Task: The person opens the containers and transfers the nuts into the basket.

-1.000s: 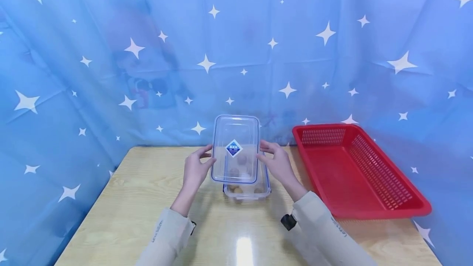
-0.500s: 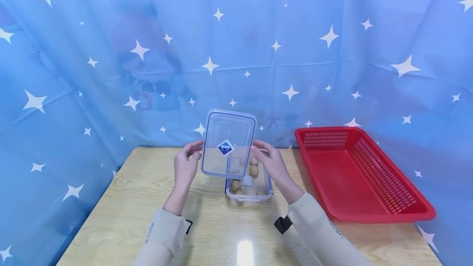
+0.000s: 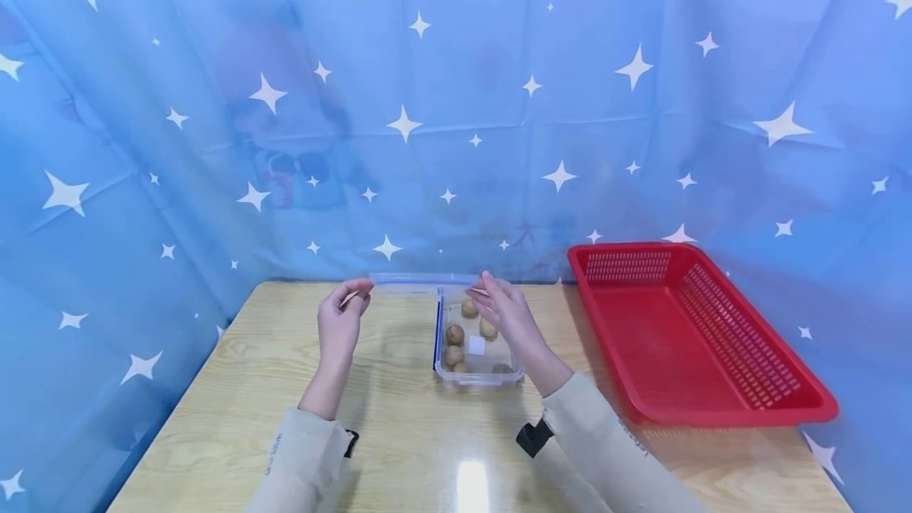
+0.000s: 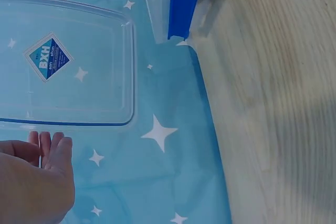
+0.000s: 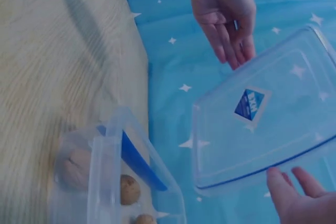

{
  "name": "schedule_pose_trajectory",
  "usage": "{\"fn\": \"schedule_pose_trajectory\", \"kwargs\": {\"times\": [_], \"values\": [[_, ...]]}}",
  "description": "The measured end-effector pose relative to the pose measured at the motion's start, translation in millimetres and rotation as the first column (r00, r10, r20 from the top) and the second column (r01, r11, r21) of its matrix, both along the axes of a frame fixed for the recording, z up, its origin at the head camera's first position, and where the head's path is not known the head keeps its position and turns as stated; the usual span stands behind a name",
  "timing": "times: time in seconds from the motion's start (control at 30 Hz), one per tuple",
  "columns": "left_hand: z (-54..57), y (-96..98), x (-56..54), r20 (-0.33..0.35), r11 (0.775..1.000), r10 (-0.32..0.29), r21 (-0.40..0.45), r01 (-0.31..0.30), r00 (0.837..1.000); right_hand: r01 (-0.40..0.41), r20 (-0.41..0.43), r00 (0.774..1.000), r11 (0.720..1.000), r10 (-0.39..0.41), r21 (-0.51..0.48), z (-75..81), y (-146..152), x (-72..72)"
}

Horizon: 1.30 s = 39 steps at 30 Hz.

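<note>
Both hands hold a clear plastic lid (image 3: 426,279) with a blue seal by its opposite edges. It hangs in the air, nearly edge-on in the head view. In the left wrist view the lid (image 4: 102,77) shows a blue diamond label. My left hand (image 3: 339,321) has thumb and fingertips at the left edge; my right hand (image 3: 514,324) has its fingertips at the right edge. Below the right hand stands an uncovered clear box (image 3: 479,378) with blue side clips. Inside lie several round brown things (image 3: 454,356), walnut-like, and a white square (image 3: 476,345).
A red plastic basket (image 3: 701,410) with slotted sides stands on the right of the wooden table (image 3: 285,402). A blue curtain (image 3: 456,62) with white stars hangs behind the table's back edge.
The lid has shifted left and away from over the box, then tipped from facing the head camera to nearly edge-on. Both hands have moved left with it, uncovering the box's contents.
</note>
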<state>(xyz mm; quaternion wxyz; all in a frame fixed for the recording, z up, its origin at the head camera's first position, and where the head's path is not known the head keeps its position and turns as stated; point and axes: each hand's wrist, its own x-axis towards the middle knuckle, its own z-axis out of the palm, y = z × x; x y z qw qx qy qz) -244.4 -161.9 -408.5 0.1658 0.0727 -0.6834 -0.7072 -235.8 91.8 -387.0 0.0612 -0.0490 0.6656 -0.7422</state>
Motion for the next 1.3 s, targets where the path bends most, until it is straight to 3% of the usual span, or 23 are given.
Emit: {"fn": "schedule_pose_trajectory", "kwargs": {"times": [0.2, 0.4, 0.6, 0.83, 1.07, 1.3], "values": [[-3.7, -13.3, 4.0, 0.019, 0.998, -0.047, -0.031, 0.047, 0.999, 0.012, 0.021, 1.000, 0.997, -0.014, 0.072, -8.8, -6.8, 1.0], [-8.2, -33.5, 8.3, 0.120, 0.985, -0.127, -0.097, 0.139, 0.984, 0.011, -0.051, 0.999, 0.994, -0.005, 0.112, -16.7, -16.8, 3.5], [-14.2, -55.0, 12.8, 0.200, 0.955, -0.155, -0.222, 0.198, 0.968, -0.028, -0.092, 0.995, 0.992, 0.039, 0.120, -29.4, -27.9, 9.0], [-15.7, -79.0, 15.2, 0.226, 0.921, -0.186, -0.298, 0.249, 0.956, -0.071, -0.092, 0.992, 0.982, 0.088, 0.175, -40.0, -48.9, 15.2], [-18.3, -98.4, 15.9, 0.279, 0.890, -0.164, -0.372, 0.264, 0.946, -0.198, -0.049, 0.977, 0.964, 0.209, 0.179, -52.2, -69.8, 23.0], [-25.9, -109.7, 13.1, 0.318, 0.874, -0.111, -0.419, 0.245, 0.942, -0.253, 0.016, 0.967, 0.956, 0.253, 0.152, -67.4, -88.2, 26.5]]}}
